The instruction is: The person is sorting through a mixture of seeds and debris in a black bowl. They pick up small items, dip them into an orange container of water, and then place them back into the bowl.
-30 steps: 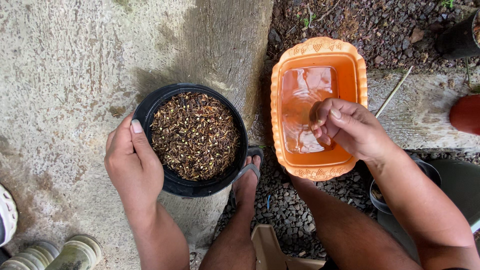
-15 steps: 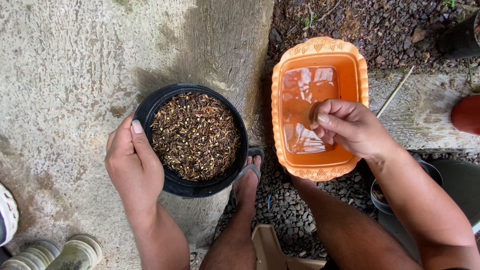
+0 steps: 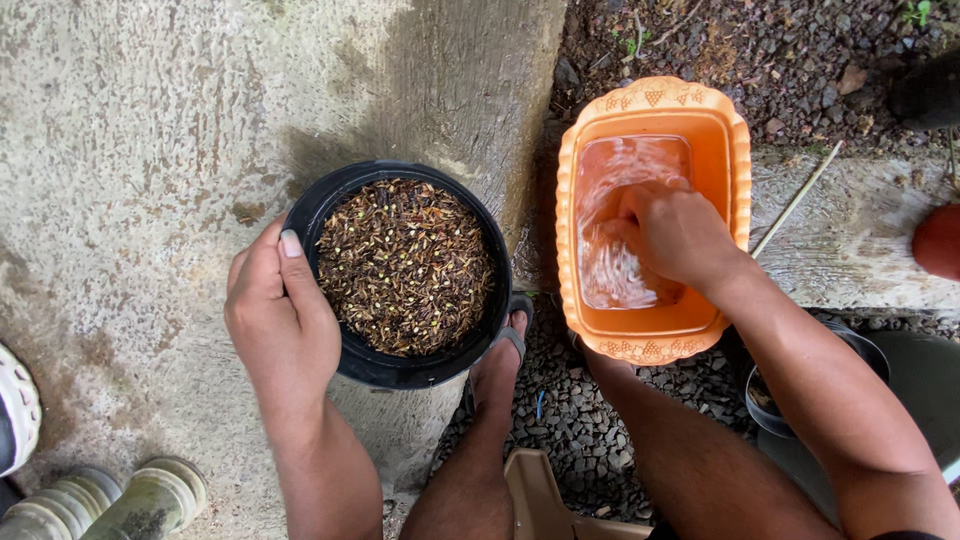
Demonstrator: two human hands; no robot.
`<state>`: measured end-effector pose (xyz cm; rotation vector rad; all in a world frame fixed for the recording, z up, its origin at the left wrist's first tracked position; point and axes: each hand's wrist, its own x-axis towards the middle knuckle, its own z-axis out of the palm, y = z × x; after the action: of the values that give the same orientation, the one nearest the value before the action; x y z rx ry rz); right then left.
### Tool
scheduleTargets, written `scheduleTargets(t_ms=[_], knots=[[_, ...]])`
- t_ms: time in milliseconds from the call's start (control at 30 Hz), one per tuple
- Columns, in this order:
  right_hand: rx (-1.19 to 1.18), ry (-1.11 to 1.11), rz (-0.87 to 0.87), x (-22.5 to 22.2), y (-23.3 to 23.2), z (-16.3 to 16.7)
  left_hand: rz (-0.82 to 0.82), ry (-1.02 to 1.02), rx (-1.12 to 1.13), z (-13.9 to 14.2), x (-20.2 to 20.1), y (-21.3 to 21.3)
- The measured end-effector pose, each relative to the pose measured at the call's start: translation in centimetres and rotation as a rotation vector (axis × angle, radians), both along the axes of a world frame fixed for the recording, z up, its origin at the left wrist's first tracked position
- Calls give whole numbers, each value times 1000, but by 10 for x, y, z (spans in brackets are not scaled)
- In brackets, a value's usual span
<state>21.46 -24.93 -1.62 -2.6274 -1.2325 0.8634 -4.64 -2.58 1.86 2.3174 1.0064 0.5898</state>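
The left hand (image 3: 280, 330) grips the near-left rim of a round black pot (image 3: 400, 270), thumb hooked over the lip and the fingers wrapped down the outer wall, so this hand is closed on the pot. The pot is filled almost to the top with brown chaff and small seeds, and it rests on a rough concrete slab (image 3: 150, 150) with a darker damp streak running behind it. Just beside it to the right, apart from it, an orange rectangular tub (image 3: 740, 160) with a scalloped rim holds cloudy water; its long axis runs away from the person. The right hand (image 3: 675, 235) is down inside the tub, fingers curled and dipped below the rippled surface; whether they hold anything I cannot tell, since the water hides the tips. So each hand is on its own vessel, the tub to the right of the pot and the gap between them narrow. A sandalled foot (image 3: 500, 360) sits on gravel (image 3: 580, 420) between the two. A thin stick (image 3: 795, 200) lies on a concrete ledge to the right of the tub
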Motion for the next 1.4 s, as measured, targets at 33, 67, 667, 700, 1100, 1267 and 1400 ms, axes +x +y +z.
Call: scheduleTargets(t_ms=[33, 67, 667, 700, 1100, 1267, 1400], knots=[[-13, 52, 14, 0, 0, 0, -1, -10, 3, -1, 0, 1], [-27, 105, 28, 0, -1, 0, -4, -10, 7, -1, 0, 2], [218, 42, 90, 3, -7, -10, -7, -30, 6, -5, 1, 6], [216, -67, 93, 3, -7, -11, -12, -36, 8, -6, 1, 6], [122, -141, -11, 2, 1, 0, -14, -42, 1, -3, 1, 5], [148, 16, -73, 2, -1, -3, -9, -27, 3, -2, 2, 4], [392, -295, 26, 0, -6, -6, 6, -20, -20, -2, 1, 4]])
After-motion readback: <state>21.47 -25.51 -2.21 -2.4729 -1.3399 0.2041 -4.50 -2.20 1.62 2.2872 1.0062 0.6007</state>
